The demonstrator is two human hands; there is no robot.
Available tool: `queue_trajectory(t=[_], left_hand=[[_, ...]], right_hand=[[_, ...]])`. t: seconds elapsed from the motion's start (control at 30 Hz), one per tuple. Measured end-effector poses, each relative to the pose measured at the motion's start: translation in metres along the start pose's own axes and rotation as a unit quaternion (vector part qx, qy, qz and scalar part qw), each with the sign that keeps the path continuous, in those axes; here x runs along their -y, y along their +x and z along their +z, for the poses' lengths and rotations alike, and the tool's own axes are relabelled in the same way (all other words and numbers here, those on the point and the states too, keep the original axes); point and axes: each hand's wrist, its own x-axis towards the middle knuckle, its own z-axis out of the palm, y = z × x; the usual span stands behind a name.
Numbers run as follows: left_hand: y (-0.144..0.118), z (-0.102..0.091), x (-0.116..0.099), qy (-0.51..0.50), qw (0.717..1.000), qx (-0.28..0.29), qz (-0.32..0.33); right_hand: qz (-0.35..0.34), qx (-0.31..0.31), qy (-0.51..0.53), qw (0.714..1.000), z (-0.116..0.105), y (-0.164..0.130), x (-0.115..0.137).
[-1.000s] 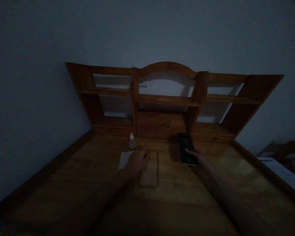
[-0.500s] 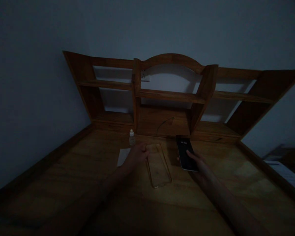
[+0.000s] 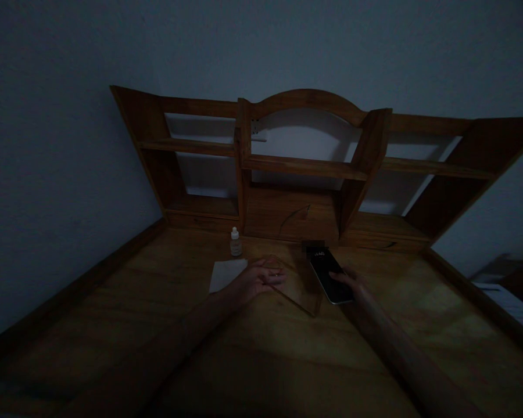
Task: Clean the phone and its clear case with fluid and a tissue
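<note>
Holding the clear case [image 3: 297, 284] over the table [image 3: 261, 360], my left hand [image 3: 261, 277] pinches its edge; beside it, my right hand [image 3: 352, 284] clasps the phone [image 3: 330, 276]. I judge this step as positioning the case; the next move calls for a steady, light pinch.

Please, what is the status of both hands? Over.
Left hand: grip on clear case. Right hand: grip on phone, phone outside case. White paper, small bottle left of case, not between hands.
</note>
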Motion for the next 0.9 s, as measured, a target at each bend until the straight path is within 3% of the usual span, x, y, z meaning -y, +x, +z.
queue_trajectory(t=[0.13,0.3,0.53,0.8,0.9], left_hand=[[0.000,0.001,-0.001,0.020,1.000,-0.013,0.007],[0.006,0.000,0.005,0.173,0.980,-0.079,0.049],[0.007,-0.002,0.017,0.280,0.945,-0.123,0.119],[0.012,-0.002,0.018,0.235,0.953,-0.133,0.134],[0.013,-0.001,0.019,0.194,0.970,-0.114,0.092]], right_hand=[[-0.020,-0.001,0.005,1.000,0.006,-0.005,0.001],[-0.048,-0.012,0.001,0.999,0.009,-0.011,0.008],[0.006,0.023,-0.006,1.000,0.013,-0.018,0.009],[0.040,0.117,-0.067,0.990,0.007,-0.018,0.002],[0.042,0.128,-0.074,0.988,0.006,-0.014,0.000]])
